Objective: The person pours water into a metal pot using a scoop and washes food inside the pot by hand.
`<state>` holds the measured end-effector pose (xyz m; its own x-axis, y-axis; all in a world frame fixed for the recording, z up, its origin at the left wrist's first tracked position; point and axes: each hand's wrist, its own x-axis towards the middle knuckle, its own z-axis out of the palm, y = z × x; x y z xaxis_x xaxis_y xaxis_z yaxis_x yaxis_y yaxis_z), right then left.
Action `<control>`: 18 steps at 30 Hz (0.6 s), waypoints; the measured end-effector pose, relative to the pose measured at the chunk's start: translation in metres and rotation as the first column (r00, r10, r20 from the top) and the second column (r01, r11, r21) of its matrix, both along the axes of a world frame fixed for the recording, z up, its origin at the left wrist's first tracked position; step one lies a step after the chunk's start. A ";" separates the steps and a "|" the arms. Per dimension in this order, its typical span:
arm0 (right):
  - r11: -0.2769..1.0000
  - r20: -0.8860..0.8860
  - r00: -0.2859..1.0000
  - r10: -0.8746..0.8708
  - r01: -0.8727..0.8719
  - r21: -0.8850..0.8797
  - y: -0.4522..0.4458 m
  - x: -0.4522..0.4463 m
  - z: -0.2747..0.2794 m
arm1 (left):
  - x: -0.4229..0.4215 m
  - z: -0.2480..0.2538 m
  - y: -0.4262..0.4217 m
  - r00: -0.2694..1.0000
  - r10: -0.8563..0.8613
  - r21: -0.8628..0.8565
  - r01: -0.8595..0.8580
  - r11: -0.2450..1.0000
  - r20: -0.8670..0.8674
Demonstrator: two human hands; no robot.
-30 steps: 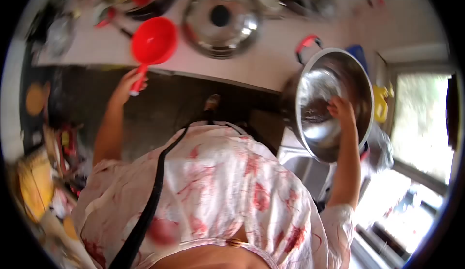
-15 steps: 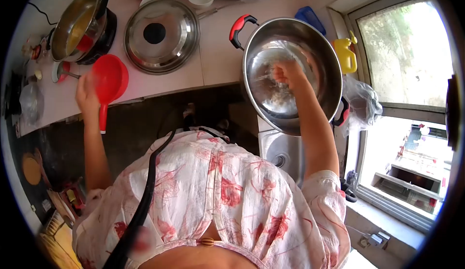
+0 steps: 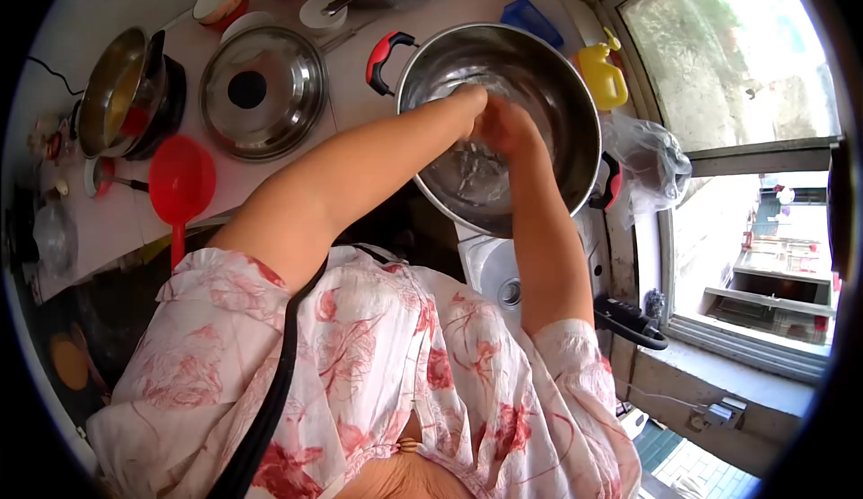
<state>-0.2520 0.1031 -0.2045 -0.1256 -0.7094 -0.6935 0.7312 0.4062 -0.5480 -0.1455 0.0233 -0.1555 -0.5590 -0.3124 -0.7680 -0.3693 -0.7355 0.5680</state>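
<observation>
Both of my hands are together inside a large steel pot [image 3: 557, 139] with red and black handles. My left hand [image 3: 467, 108] reaches in from the left and touches or overlaps my right hand [image 3: 505, 124]; the fingers of both are mostly hidden. Clear water or something shiny lies in the bottom of the pot, below the hands. A red ladle or scoop [image 3: 182, 178] rests at the counter's front edge, its handle pointing toward me. To the left of the pot, a steel lid [image 3: 283, 94] with a black knob lies on the counter.
A tilted pan [image 3: 112, 94] stands at the far left on a dark base. Bowls [image 3: 219, 1] sit behind the lid. Right of the pot are a yellow bottle [image 3: 600, 76], a blue container [image 3: 531, 22] and a plastic bag [image 3: 649, 166]. The sink [image 3: 485, 270] is below the pot.
My left hand has let go of the red scoop and moved right into the pot, next to my right hand. The scoop now rests at the counter's edge. The view has shifted right.
</observation>
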 end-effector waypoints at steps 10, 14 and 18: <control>0.990 -0.964 0.248 -0.093 -0.079 -0.116 0.022 0.048 0.125 | -0.028 -0.026 0.017 0.871 -0.098 -0.039 0.091 0.995 -0.482; 0.992 -0.993 -0.011 0.121 0.039 0.121 0.034 0.030 0.106 | -0.025 -0.019 0.014 0.906 -0.407 -0.670 0.372 0.642 0.112; 0.808 -0.782 -0.206 0.588 0.110 0.578 0.046 0.036 0.098 | 0.009 0.019 0.014 0.607 -0.476 -0.771 0.493 -0.403 0.637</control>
<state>-0.2164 0.1489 -0.1069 -0.7264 -0.6704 -0.1516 -0.6390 0.7399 -0.2104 -0.1365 0.0373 -0.1362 -0.9721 -0.2088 -0.1073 -0.2328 0.9161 0.3266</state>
